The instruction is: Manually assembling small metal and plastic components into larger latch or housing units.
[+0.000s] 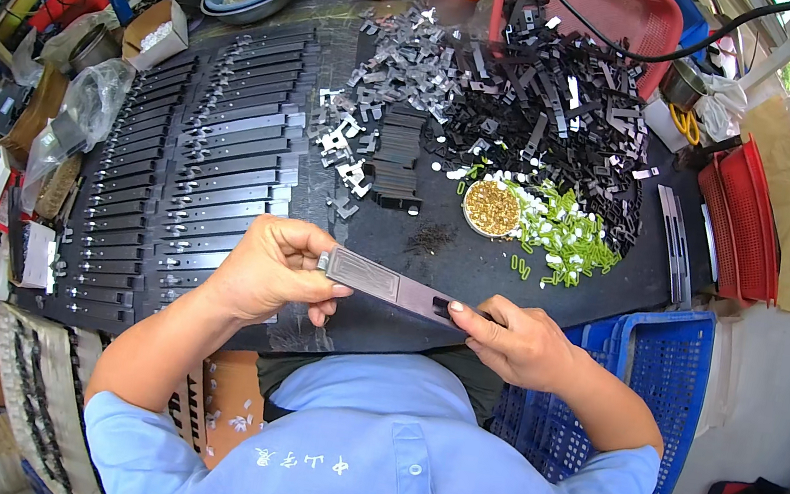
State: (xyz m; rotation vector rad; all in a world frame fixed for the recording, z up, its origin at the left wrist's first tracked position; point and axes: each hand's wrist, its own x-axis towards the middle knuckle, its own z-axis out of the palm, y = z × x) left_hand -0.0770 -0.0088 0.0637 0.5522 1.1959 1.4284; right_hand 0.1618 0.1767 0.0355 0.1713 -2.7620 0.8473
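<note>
Above the table's near edge, a long flat grey metal strip is held level between my two hands. It has an outlined rectangular panel towards its left end and a dark part near its right end. My left hand pinches the left end between thumb and fingers. On the other end, my right hand grips with the thumb on top; its fingers partly hide that end. Just beyond the strip stand a stack of dark flat strips and a small round tub of gold-coloured bits.
Rows of dark strips cover the table's left side. Loose silver clips, black metal parts and green rings lie in heaps. A red basket stands behind, blue crates at right.
</note>
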